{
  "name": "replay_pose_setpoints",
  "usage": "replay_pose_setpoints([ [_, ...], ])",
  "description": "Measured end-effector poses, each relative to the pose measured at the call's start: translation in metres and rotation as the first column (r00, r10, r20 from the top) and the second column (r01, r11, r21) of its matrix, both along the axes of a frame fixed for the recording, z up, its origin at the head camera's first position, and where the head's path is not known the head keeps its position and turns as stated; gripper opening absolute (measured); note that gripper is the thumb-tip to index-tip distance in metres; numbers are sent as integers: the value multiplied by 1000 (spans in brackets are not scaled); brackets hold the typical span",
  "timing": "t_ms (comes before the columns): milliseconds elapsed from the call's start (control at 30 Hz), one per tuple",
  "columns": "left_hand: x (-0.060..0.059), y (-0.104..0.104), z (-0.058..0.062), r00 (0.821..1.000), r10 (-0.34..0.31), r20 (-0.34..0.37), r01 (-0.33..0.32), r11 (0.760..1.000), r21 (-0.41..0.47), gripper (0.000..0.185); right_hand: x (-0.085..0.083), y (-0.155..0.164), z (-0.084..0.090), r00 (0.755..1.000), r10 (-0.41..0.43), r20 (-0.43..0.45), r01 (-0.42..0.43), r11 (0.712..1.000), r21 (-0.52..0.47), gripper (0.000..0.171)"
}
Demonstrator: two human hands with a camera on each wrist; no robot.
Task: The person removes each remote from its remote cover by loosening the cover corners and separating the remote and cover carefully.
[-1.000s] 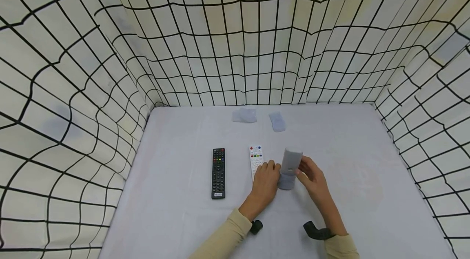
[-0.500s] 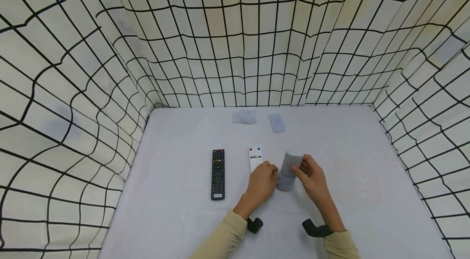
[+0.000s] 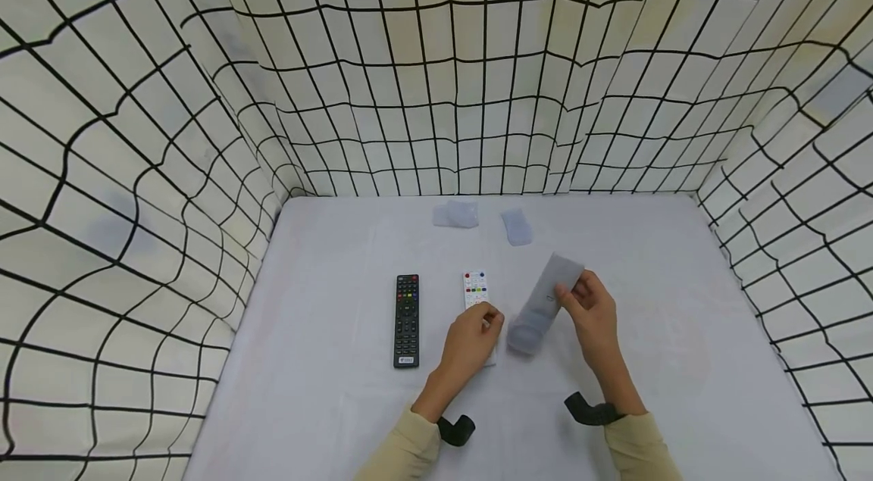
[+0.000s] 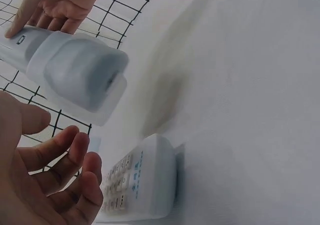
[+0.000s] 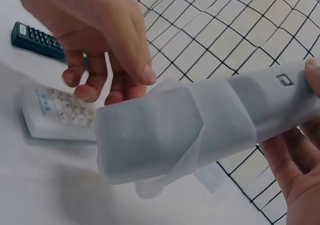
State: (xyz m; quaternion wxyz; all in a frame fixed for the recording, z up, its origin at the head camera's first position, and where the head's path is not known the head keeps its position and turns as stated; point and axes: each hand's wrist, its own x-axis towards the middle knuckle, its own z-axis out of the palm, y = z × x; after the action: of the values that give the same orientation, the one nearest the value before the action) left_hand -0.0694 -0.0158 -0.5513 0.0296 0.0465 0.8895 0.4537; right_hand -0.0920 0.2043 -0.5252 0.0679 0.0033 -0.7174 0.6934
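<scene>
**Sleeved remote tilts away from my left hand**

My right hand (image 3: pixel 592 308) has swung the sleeved grey remote (image 3: pixel 542 304) aslant, gripping its upper end above the table (image 3: pixel 327 405). My left hand (image 3: pixel 470 335) has let go, fingers loosely curled over the white remote (image 3: pixel 475 288). A black remote (image 3: pixel 406 320) lies left.

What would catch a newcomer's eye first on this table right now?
The right hand holds a grey remote half-wrapped in a translucent cover, lifted off the white table at its middle. Just beside it the left hand hovers with curled fingers over a white remote, and a black remote lies further left.
</scene>
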Motion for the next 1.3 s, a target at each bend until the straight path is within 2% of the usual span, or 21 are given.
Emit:
replay_pose_setpoints([
  [167,8,-5,-2,998,-43,44,41,998,40,28,-7,-1,4,998,-43,46,47,996,-78,31],
  [267,14,-8,-2,993,-96,69,90,992,85,34,-12,-3,7,993,-62,98,76,987,-139,33],
  [400,20,-12,1,977,-181,109,157,968,194,44,-16,-5,9,987,-58,152,94,966,-241,30],
  [500,23,-11,1,973,-207,105,175,952,252,45,-19,-7,9,986,-45,163,93,950,-299,28],
  [667,26,-6,-2,986,-159,53,135,939,315,38,-23,-12,6,981,-45,191,112,928,-356,28],
  [833,29,-3,-7,997,-76,22,59,896,440,31,-25,-17,1,967,-58,247,153,910,-384,26],
  [967,30,-1,-6,1000,-22,-19,29,878,477,29,-27,-20,-3,960,-59,275,167,906,-389,26],
  [1133,32,0,-2,999,-33,-44,50,861,505,30,-29,-20,-3,962,-50,270,162,896,-414,28],
  [1300,34,1,0,995,-78,-54,95,858,504,26,-31,-16,-3,941,-43,337,195,882,-430,26],
])
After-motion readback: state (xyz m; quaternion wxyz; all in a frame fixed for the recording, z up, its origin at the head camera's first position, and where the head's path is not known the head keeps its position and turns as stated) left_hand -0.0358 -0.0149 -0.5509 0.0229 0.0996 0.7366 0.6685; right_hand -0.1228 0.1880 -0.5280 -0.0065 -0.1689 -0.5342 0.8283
